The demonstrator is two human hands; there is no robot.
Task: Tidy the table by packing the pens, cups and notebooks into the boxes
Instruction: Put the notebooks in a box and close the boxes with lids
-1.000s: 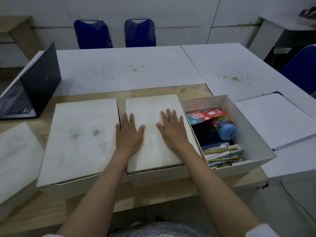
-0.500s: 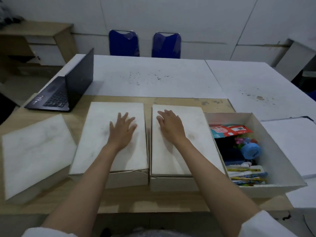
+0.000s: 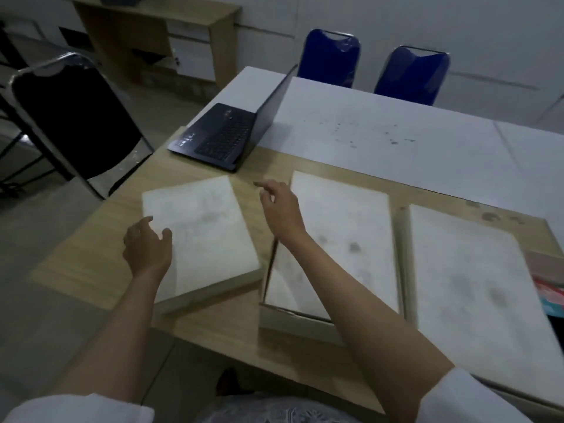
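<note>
Dim, flat indoor light with soft shadows, motion blur smearing the right hand [image 3: 282, 209] and its fingertips [image 3: 259, 184], the lidded boxes [image 3: 341, 239] beyond those fingers hazy, and wide-angle bending at the edges.

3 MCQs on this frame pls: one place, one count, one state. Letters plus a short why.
1. Where is the laptop?
A. far left part of the table
B. on the black chair
C. inside a box

2. How many blue chairs stand beyond the table?
A. one
B. two
C. four

3. What is the left hand doing?
A. gripping a pen
B. lying over the near left corner of the leftmost lid, fingers loosely spread
C. typing

Key: 1 A, it sits open on the wood beyond the lids; 2 B, two blue backs show; 3 B, it grips nothing.
</note>
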